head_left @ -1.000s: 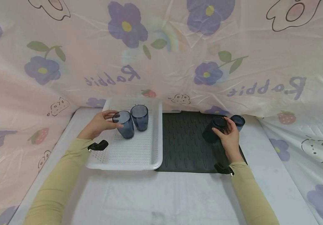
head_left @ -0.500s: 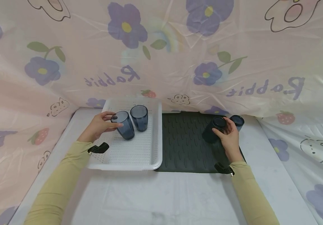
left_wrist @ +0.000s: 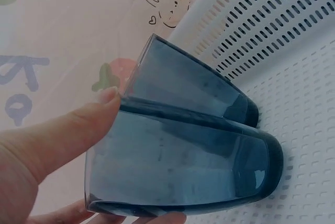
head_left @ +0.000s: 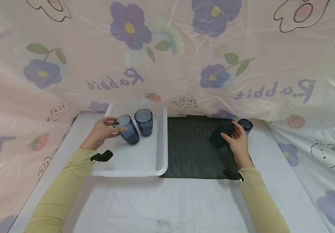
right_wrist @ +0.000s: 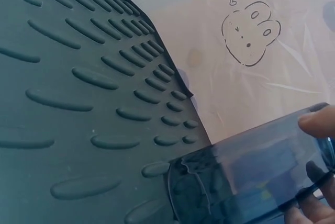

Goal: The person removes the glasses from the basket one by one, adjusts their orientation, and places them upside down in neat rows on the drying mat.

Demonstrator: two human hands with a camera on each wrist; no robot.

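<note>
My left hand point(head_left: 101, 132) grips a blue glass tumbler point(head_left: 130, 132) near its rim, thumb on one side and fingers on the other. The tumbler tilts inside the white perforated basket point(head_left: 164, 155), its base low. Just beyond it a second blue tumbler point(head_left: 144, 124) stands upright in the basket. My right hand point(head_left: 238, 144) holds a third tumbler point(right_wrist: 261, 166) by its upper end, over the dark ridged mat point(head_left: 189, 149); its lower end meets the mat. Behind that hand, another tumbler point(head_left: 246, 124) stands at the mat's far right, partly hidden.
A white table point(head_left: 126, 204) lies under the basket and mat, which sit side by side. A printed curtain point(head_left: 167, 58) with flowers and rabbits closes off the back and both sides. Each wrist wears a black strap point(head_left: 101, 156).
The tumbler in my left hand has tilted further, its rim shifting left as the hand moves slightly left. My right hand and its tumbler stay almost still.
</note>
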